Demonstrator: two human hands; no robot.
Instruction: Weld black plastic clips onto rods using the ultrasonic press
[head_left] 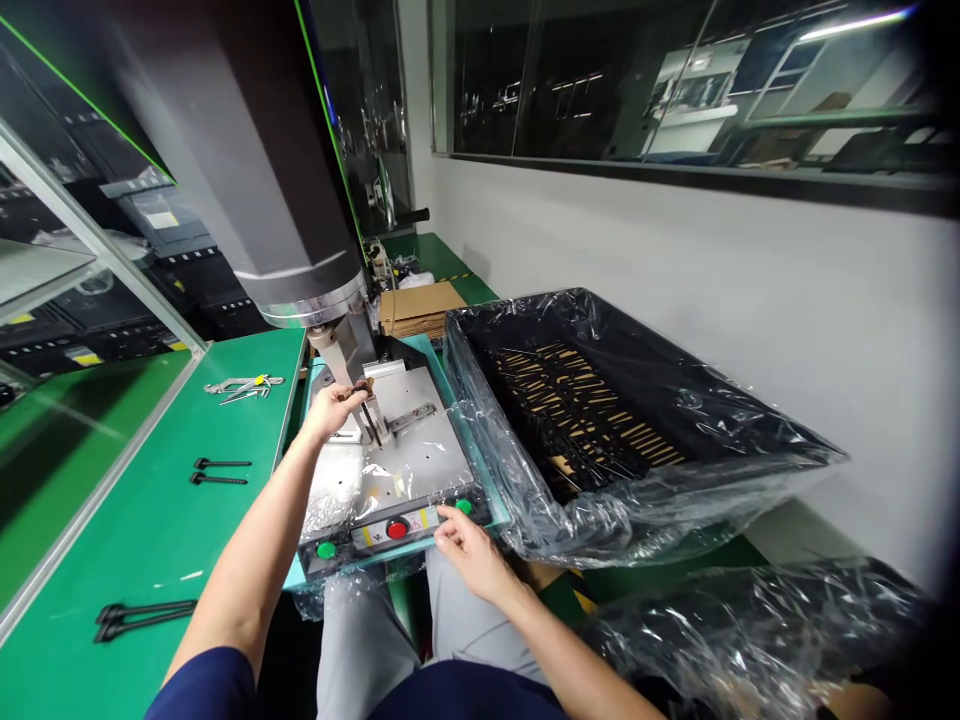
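Observation:
My left hand (330,408) reaches onto the metal plate (409,460) of a press machine and pinches a small dark part (362,388) at the fixture under the machine's grey head (247,180). My right hand (469,548) rests on the machine's front panel with its fingers spread beside the right green button (464,506). A red button (397,529) sits in the panel's middle and a second green button (325,549) at its left.
A black bin (637,410) lined with clear plastic holds several thin tan and black parts to the right. Long black parts (220,471) and metal tools (244,386) lie on the green table (150,530). A cardboard box (420,305) stands behind. More plastic wrap (750,630) lies at lower right.

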